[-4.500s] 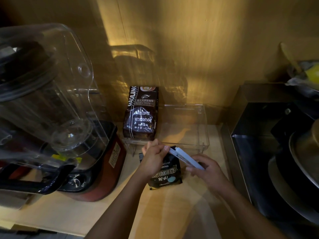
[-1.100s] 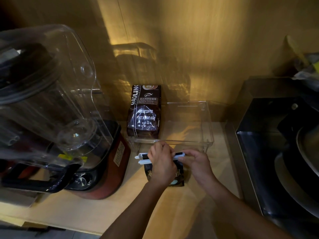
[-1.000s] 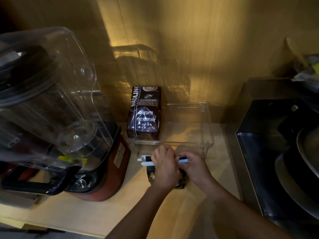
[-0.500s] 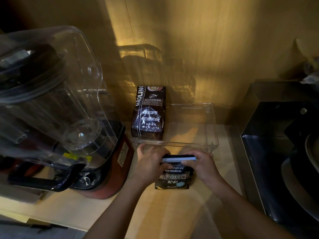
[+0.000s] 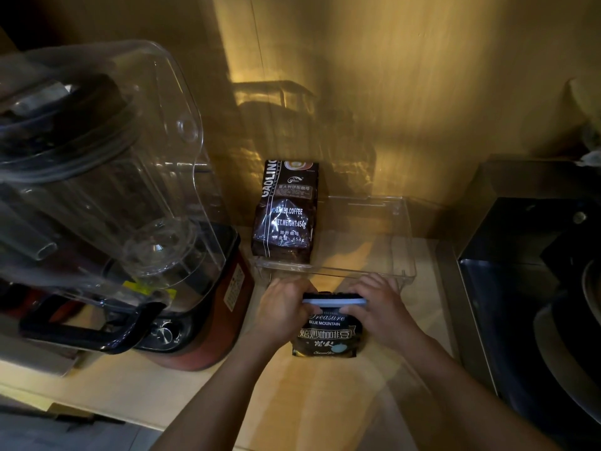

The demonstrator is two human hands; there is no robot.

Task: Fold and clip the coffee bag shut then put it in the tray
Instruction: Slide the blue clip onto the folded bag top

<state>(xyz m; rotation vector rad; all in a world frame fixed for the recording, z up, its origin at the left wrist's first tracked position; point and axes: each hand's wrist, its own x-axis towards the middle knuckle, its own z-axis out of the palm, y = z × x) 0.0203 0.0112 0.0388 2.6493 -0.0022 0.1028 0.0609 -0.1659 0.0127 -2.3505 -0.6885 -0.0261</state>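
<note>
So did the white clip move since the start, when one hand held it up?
Yes. The white clip went from slanting beside the bag to lying flat across the small coffee bag's top, just in front of the clear tray.

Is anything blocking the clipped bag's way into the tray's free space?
Nothing visible. The small coffee bag stands just before the clear tray; the larger bag fills only its left side, leaving the right side open.
</note>
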